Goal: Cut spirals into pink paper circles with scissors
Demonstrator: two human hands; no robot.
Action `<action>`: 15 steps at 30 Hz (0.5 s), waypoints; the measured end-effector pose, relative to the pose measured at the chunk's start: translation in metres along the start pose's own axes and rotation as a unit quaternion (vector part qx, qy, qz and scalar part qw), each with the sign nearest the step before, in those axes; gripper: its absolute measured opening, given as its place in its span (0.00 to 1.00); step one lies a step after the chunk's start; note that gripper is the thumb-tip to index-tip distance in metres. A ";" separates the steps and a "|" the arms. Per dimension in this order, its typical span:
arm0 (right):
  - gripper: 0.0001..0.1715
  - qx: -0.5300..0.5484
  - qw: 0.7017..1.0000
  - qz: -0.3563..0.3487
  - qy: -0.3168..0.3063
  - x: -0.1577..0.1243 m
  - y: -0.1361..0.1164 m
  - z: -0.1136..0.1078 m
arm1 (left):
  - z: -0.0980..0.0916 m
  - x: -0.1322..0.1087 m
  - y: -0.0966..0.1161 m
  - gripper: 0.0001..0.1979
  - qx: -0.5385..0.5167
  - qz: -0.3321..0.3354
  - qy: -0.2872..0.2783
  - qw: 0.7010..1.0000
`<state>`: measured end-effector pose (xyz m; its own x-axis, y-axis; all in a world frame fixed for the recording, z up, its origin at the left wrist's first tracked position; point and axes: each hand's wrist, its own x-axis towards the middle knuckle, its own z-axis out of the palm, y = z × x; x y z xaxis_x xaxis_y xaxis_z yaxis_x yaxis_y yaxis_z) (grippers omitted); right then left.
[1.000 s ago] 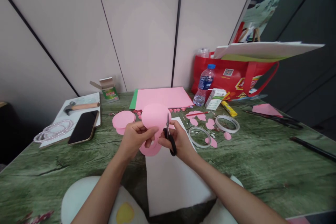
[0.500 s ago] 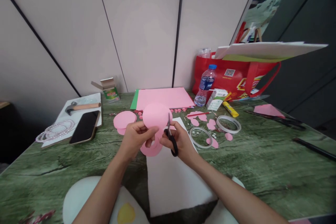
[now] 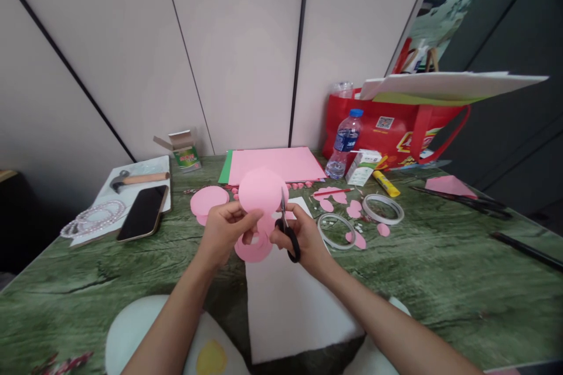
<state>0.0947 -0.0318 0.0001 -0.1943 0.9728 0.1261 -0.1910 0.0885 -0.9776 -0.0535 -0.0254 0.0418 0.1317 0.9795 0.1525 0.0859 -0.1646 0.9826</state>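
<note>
My left hand pinches a round pink paper disc by its lower left edge, holding it up above the table. In my right hand is a pair of scissors with black handles, my fingers closed through the loops. The blades point up and lie at the disc's right edge; whether they are parted is hard to see. Just below my left fingers, another piece of pink paper shows in part. Under both hands lies a white sheet. More pink discs are stacked to the left.
At the back lies a pile of pink sheets. Right of it stand a water bottle, a small carton and a red bag. Tape rolls and pink scraps lie nearer. A phone and hammer are left.
The disc has risen and tilted slightly in my left hand. My right hand and the scissors have shifted a little to the right.
</note>
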 end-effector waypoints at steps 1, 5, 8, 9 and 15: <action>0.28 -0.003 1.000 0.003 0.002 0.000 0.000 0.000 | 0.000 0.000 0.000 0.12 -0.001 0.000 0.001 1.000; 0.27 -0.001 1.000 0.010 0.004 -0.001 -0.004 0.000 | -0.001 -0.001 -0.001 0.12 -0.003 0.005 -0.004 1.000; 0.26 -0.008 1.000 0.010 0.007 -0.001 -0.007 0.000 | -0.001 -0.001 -0.002 0.12 -0.010 0.002 -0.007 1.000; 0.25 -0.012 1.000 0.009 0.007 -0.002 -0.007 0.000 | -0.001 -0.001 -0.002 0.12 -0.013 -0.002 -0.009 1.000; 0.26 -0.015 1.000 0.003 -0.002 -0.002 -0.002 0.000 | 0.000 0.000 0.001 0.09 -0.068 -0.019 -0.019 0.997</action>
<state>0.0951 -0.0341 0.0018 -0.1989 0.9725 0.1212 -0.1616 0.0894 -0.9828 -0.0533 -0.0258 0.0426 0.1686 0.9791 0.1141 -0.0428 -0.1084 0.9932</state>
